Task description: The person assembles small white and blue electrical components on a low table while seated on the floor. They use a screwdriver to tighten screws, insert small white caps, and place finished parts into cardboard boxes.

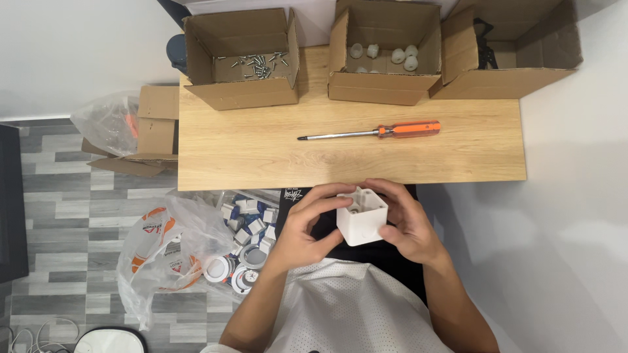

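Both hands raised close before the chest, left hand (302,230) and right hand (407,225) facing, fingers curled inward in a grip, forearms bare and angled together.

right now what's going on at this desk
A person holds a small white plastic cube-shaped housing in both bare hands, left hand and right hand, just off the near edge of a light wooden tabletop. An orange-handled screwdriver lies untouched on the wood. Behind it stand open cardboard boxes: one with loose metal screws, one with white plastic caps.
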